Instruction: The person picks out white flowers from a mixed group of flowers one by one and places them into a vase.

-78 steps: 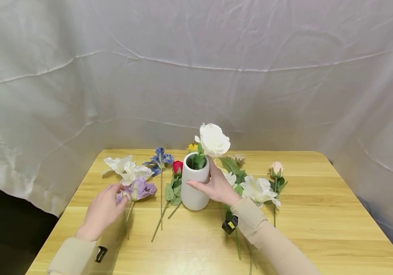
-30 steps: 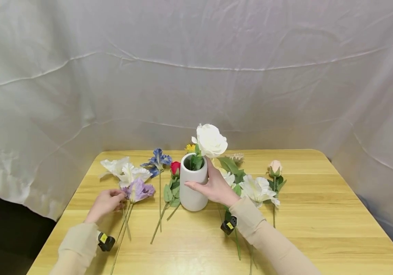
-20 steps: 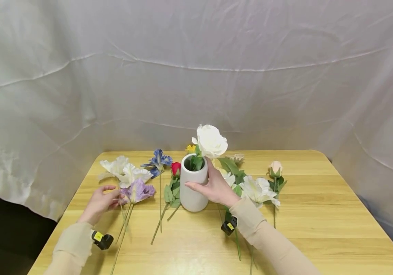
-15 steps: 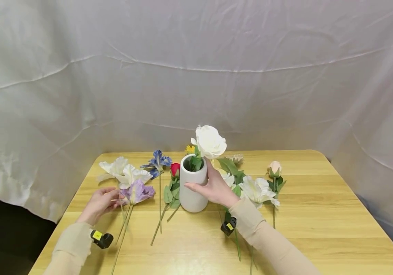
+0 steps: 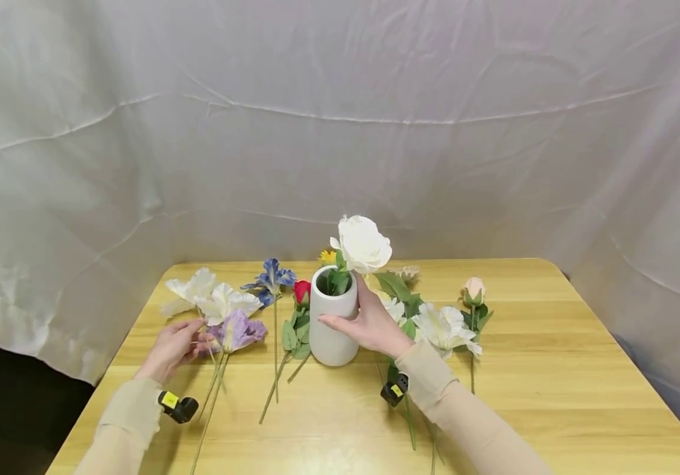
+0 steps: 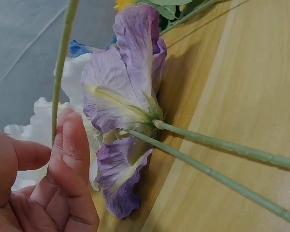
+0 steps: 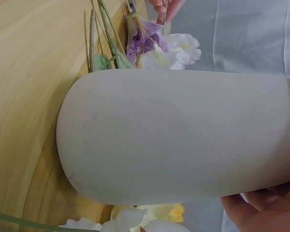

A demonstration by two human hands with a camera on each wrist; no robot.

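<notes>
My right hand (image 5: 375, 323) grips a white vase (image 5: 334, 330) from its right side, thumb across the front. The vase stands upright with a white rose (image 5: 365, 244) in it. At the left, my left hand (image 5: 176, 346) pinches a thin green stem (image 6: 61, 67) between thumb and fingers. The stem seems to belong to one of the white flowers (image 5: 194, 287) just beyond the hand. Close beside the fingers lies a purple flower (image 5: 238, 331), its petals overlapping the white ones. In the right wrist view the vase wall (image 7: 179, 135) hides most of the gripping hand.
A blue iris (image 5: 271, 277), a red rose (image 5: 302, 291) and a yellow flower (image 5: 327, 257) lie left of and behind the vase. On its right are a white lily (image 5: 443, 328) and a pale pink rose (image 5: 474, 290). Grey cloth (image 5: 340, 165) hangs behind the table.
My left hand has gone from over the purple flower to its left side and now pinches a stem. The white flowers have shifted slightly. My right hand keeps its grip on the vase.
</notes>
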